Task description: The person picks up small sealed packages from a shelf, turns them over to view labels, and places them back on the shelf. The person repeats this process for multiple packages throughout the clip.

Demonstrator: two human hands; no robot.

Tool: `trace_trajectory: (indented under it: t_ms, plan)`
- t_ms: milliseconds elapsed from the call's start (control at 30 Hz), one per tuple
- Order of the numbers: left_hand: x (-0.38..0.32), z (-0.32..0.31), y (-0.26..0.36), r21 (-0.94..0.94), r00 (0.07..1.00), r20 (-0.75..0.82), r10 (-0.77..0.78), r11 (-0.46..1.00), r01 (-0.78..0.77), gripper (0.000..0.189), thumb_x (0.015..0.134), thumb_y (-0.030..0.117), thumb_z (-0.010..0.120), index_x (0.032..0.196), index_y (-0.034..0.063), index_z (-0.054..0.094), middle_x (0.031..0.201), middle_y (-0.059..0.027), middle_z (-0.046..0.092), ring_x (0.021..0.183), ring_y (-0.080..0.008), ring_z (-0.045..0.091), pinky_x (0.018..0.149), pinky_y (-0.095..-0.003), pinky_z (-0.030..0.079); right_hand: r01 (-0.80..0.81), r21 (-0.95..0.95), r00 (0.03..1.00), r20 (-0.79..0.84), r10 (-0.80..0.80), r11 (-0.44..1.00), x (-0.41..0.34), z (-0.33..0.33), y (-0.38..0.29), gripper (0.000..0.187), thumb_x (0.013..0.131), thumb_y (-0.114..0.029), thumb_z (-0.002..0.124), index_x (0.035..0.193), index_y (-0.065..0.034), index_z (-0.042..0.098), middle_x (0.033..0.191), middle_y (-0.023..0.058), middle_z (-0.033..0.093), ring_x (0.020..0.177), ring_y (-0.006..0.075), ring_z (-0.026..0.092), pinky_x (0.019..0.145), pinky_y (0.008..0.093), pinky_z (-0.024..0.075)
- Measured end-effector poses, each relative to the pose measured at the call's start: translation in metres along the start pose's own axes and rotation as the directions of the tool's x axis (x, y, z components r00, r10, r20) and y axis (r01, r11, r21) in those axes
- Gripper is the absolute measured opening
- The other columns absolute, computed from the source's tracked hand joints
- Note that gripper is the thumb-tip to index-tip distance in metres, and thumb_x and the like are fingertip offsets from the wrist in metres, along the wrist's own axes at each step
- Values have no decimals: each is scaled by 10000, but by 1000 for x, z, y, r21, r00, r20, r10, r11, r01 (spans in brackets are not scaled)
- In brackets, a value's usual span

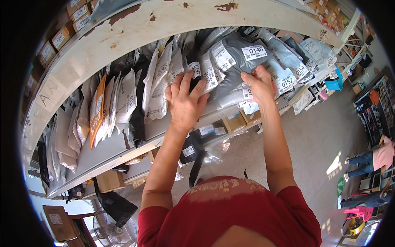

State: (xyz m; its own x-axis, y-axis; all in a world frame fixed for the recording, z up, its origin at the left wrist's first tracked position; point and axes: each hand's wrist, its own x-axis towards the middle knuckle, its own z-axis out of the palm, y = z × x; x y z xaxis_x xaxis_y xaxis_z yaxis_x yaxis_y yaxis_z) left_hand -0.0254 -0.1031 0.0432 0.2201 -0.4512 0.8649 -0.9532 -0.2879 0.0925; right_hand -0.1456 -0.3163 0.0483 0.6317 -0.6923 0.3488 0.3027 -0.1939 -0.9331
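My right hand (262, 85) pinches the lower edge of a grey plastic mailer bag (239, 65) between thumb and fingers. This bag bears a white printed label and leans over its neighbours. To its left, my left hand (186, 106) lies with spread fingers against the front ends of packed parcels. Its fingertips touch a narrow black parcel (195, 60) and reach a labelled white mailer (213, 77). Pale grey mailers (285, 77) stand just right of my right hand. All of them sit in a row on a grey metal shelf (157, 126).
A peeling metal beam (172, 18) crosses above the row. An orange mailer (97, 114) stands farther left; a blue bin (338, 80) hangs at right. Cardboard boxes (234, 123) lie below. A fan (114, 230) is at lower left, and two people are at far right.
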Motion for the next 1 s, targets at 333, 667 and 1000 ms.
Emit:
trace_trajectory:
  t_ms: [333,667,1000]
  plan:
    - [1,2,3,38,1000,6,0,999,0,404,657,240,757,1049,189,674,1258,-67,533,1166,-310,468,942,-453,310,123,-406,980,-94,-176,905,-38,6,-14,228,819,-93,651,966,60,570,860,135,643,830,184,633,727,298,502]
    - [-2,2,6,70,1000,29,8,997,-10,456,628,268,767,1066,182,675,1268,-75,540,1183,-303,469,968,-468,295,-148,-74,958,-257,124,986,-122,-31,-19,92,888,-8,543,966,27,576,844,71,628,771,137,636,642,250,496]
    - [-3,5,5,120,995,46,85,989,-90,492,670,320,726,1129,165,640,1283,-123,499,1176,-361,434,951,-503,283,-90,-34,992,-87,87,995,-117,-21,-16,196,888,-3,539,1078,45,552,980,123,637,912,190,640,757,280,517]
